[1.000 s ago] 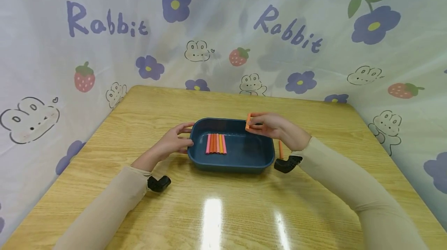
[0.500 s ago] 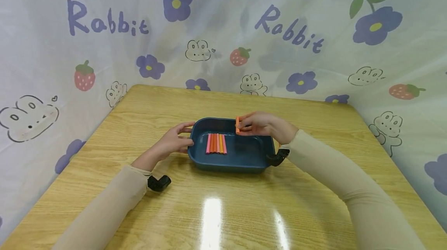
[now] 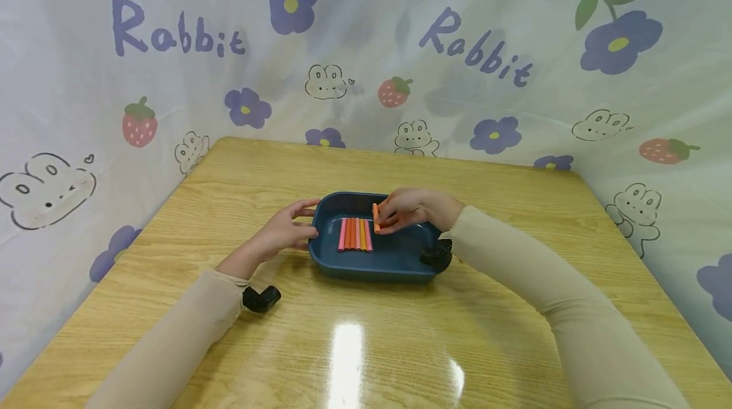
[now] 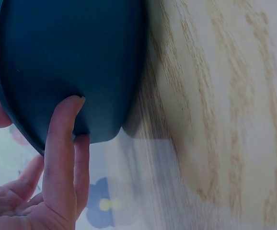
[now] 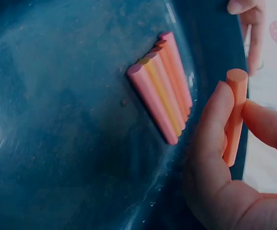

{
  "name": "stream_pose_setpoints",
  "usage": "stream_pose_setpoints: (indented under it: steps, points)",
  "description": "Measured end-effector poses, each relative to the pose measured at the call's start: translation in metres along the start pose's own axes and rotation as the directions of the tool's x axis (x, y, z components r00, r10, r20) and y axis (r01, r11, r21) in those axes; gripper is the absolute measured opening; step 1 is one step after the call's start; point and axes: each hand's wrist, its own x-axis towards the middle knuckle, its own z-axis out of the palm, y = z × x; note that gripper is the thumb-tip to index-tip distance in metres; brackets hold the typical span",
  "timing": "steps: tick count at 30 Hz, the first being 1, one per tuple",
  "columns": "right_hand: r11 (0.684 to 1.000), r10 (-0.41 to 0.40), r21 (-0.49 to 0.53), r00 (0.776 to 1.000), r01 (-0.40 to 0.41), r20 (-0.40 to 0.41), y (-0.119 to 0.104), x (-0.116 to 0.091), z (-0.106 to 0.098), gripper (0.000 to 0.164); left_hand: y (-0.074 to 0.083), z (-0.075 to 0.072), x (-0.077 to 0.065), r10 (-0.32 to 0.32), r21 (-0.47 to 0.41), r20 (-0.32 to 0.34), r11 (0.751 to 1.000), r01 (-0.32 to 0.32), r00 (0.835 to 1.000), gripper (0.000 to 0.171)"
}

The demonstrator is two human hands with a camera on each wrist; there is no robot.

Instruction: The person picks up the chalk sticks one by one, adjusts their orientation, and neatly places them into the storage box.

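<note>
My left hand (image 3: 284, 228) holds the left end of a dark blue rectangular tub (image 3: 372, 274). In the left wrist view, one finger (image 4: 64, 143) presses flat on the outer wall, and another fingertip reaches over the rim. My right hand (image 3: 414, 209) is inside the tub, pinching an orange chalk stick (image 5: 235, 122) between thumb and fingers. To the left of that stick lies a neat row of several chalk sticks (image 3: 354, 235) in pink, orange and yellow, side by side on the tub floor. The right wrist view shows this row (image 5: 162, 91) apart from the held stick.
The tub stands on a glossy wooden table (image 3: 274, 345). Behind hangs a pale curtain (image 3: 354, 15) printed with rabbits, flowers and strawberries. Black wrist cameras hang under both wrists, the right one (image 3: 436, 255) over the tub's near right corner.
My right hand has moved left and down from the tub's back right rim, bringing the orange chalk stick beside the row. The left hand has stayed in place.
</note>
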Motion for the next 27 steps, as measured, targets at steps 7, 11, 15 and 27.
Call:
stream_pose_setpoints:
  steps: [7, 11, 15, 27]
  points:
    - [0.995, 0.057, -0.085, 0.998, -0.057, -0.006, 0.006, 0.012, 0.003, 0.013, 0.000, 0.000, 0.000, 0.001, 0.000, 0.004, 1.000, -0.001, 1.000, 0.071]
    - [0.986, 0.102, -0.129, 0.995, -0.102, -0.005, 0.011, 0.019, 0.005, 0.011, 0.000, 0.000, 0.000, -0.001, 0.002, 0.001, 1.000, 0.001, 1.000, 0.071]
    - [0.980, 0.129, -0.150, 0.991, -0.131, -0.021, 0.014, 0.022, 0.005, 0.006, 0.001, 0.000, 0.000, -0.001, 0.002, -0.001, 1.000, 0.001, 1.000, 0.071]
    - [0.989, 0.099, -0.114, 0.995, -0.099, -0.006, 0.011, 0.016, 0.005, 0.050, 0.000, 0.000, 0.000, 0.003, -0.009, -0.002, 1.000, -0.003, 1.000, 0.071]
